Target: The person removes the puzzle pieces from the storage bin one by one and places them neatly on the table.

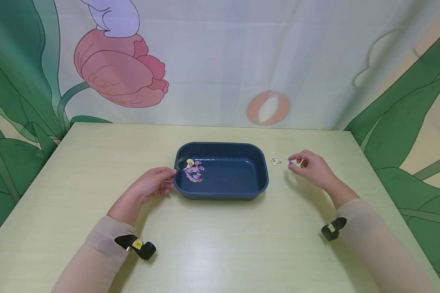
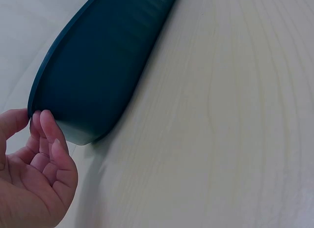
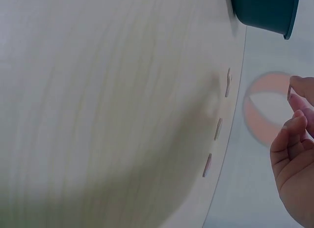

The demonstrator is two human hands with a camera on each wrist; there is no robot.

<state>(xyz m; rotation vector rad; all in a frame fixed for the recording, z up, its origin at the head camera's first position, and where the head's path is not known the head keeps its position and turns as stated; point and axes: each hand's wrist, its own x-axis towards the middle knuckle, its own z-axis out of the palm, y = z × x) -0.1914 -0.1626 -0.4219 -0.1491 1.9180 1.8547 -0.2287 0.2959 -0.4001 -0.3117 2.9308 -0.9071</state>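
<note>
A dark blue plastic tub (image 1: pixel 220 195) stands on the table. My left hand (image 1: pixel 155 183) pinches its left rim between thumb and fingers; the left wrist view shows that grip, with the hand (image 2: pixel 41 164) at the rim's corner. Inside the tub, at the left end, lie several small colourful flat cut-outs (image 1: pixel 193 171). To the right of the tub my right hand (image 1: pixel 311 169) pinches a thin small cut-out piece (image 3: pixel 289 92) between thumb and forefinger, its face mostly hidden. On the table by that hand are other pieces, among them a pale one (image 1: pixel 276 162).
The light wooden table (image 1: pixel 220 244) runs back to a printed cloth (image 1: pixel 212 81) with flowers and leaves. In the right wrist view three small pieces, one of them a thin cut-out (image 3: pixel 218 129), lie in a row. A small black camera (image 1: pixel 331 230) sits on each sleeve.
</note>
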